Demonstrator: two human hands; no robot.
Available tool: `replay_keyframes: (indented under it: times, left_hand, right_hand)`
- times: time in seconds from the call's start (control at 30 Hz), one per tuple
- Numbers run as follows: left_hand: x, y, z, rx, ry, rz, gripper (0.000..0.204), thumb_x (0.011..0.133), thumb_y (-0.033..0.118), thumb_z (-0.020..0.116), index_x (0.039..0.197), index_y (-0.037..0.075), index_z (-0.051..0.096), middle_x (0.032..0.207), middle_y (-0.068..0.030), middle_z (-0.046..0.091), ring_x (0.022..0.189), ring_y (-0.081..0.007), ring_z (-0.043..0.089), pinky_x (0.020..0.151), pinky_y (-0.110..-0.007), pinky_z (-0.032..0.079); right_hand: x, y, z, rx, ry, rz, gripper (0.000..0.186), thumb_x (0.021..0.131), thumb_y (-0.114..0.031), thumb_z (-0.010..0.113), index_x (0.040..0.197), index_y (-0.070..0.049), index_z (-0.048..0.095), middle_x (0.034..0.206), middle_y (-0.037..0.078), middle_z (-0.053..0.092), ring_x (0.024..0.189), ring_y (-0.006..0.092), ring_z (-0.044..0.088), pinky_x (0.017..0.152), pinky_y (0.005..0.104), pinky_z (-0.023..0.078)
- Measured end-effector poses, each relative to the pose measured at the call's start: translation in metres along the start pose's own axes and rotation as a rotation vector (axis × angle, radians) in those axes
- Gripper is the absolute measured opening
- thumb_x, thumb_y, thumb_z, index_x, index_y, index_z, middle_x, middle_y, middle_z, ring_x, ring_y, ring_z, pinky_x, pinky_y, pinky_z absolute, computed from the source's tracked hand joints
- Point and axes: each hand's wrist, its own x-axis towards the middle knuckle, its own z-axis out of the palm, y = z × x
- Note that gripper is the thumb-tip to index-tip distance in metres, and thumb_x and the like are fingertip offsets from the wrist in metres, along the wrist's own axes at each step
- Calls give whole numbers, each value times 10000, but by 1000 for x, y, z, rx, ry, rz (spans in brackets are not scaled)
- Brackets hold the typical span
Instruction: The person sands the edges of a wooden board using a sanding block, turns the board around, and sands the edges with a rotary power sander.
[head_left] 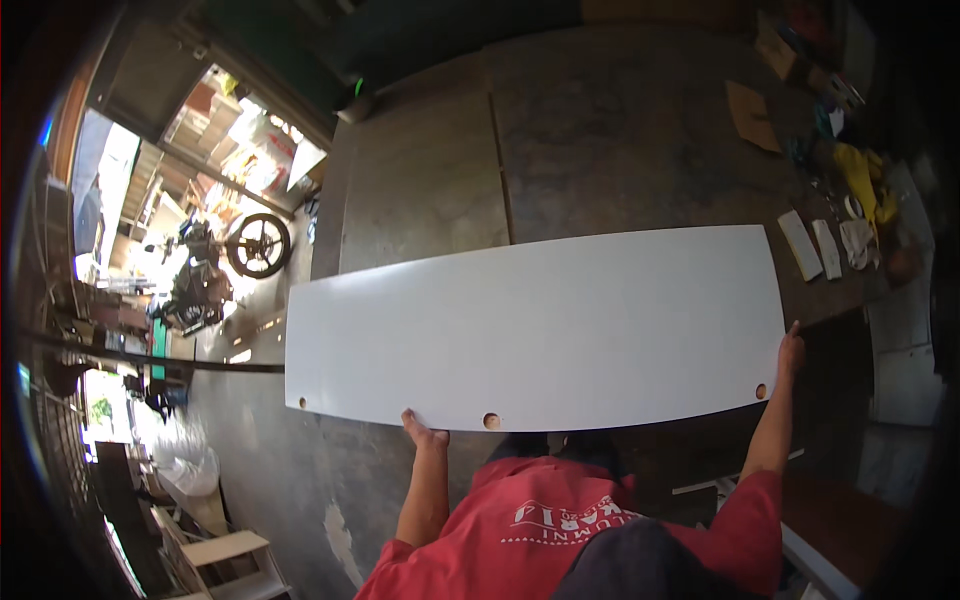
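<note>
A long white board lies level across the lower middle of the view, above the near part of a wide, dark, stained work surface. Three round holes, some showing bare wood, run along its near edge. My left hand grips that edge left of the middle hole, thumb on top and fingers hidden underneath. At the board's right end, my right hand holds the side near the front corner. Whether the board rests on the surface or is held just over it, I cannot tell.
Small wood strips, yellow cloth and cardboard sit on the right. A motorbike with a loose-looking wheel stands left, near a bright doorway. A wooden shelf piece is at lower left. A dark pot stands at the back.
</note>
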Motion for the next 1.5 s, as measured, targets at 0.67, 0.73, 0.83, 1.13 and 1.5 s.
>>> replay_keyframes:
  times: [0.67, 0.73, 0.83, 1.13, 1.5]
  left_hand:
    - [-54, 51, 66, -14, 33, 157, 662, 987, 531, 339, 1452, 83, 487, 1463, -107, 549, 1330, -331, 531, 1106, -500, 439]
    - [-54, 73, 78, 8, -27, 169, 654, 988, 525, 354, 1451, 81, 485, 1459, -106, 549, 1332, -328, 527, 1105, -499, 436]
    - [-33, 81, 131, 101, -161, 163, 667, 938, 543, 414, 1427, 100, 510, 1434, -100, 569, 1314, -327, 538, 1096, -541, 427]
    - [20, 60, 311, 344, -559, 108, 658, 927, 509, 476, 1424, 78, 508, 1411, -118, 576, 1302, -347, 530, 1115, -529, 397]
    - [50, -5, 525, 556, -927, -71, 634, 901, 452, 579, 1409, 85, 485, 1357, -128, 594, 1258, -343, 558, 1099, -519, 424]
  right_hand:
    - [-71, 111, -2, 576, -62, 115, 590, 1086, -401, 428, 971, 123, 673, 914, 234, 712, 794, 352, 672, 735, 444, 509]
    - [-105, 132, -8, 824, -119, 126, 555, 1092, -384, 439, 959, 108, 659, 886, 178, 688, 809, 263, 642, 754, 405, 512]
    - [-162, 217, 2, 865, 26, 100, 502, 1090, -376, 454, 994, 79, 644, 925, 145, 670, 824, 239, 620, 791, 376, 523]
    - [-413, 266, 76, 1346, 293, 558, 511, 1077, -440, 453, 1171, 33, 622, 1165, 138, 658, 1031, 269, 645, 950, 387, 533]
    - [-560, 98, 155, 1422, 610, 889, 606, 1094, -430, 376, 1273, 110, 586, 1255, 210, 649, 1097, 341, 666, 941, 421, 562]
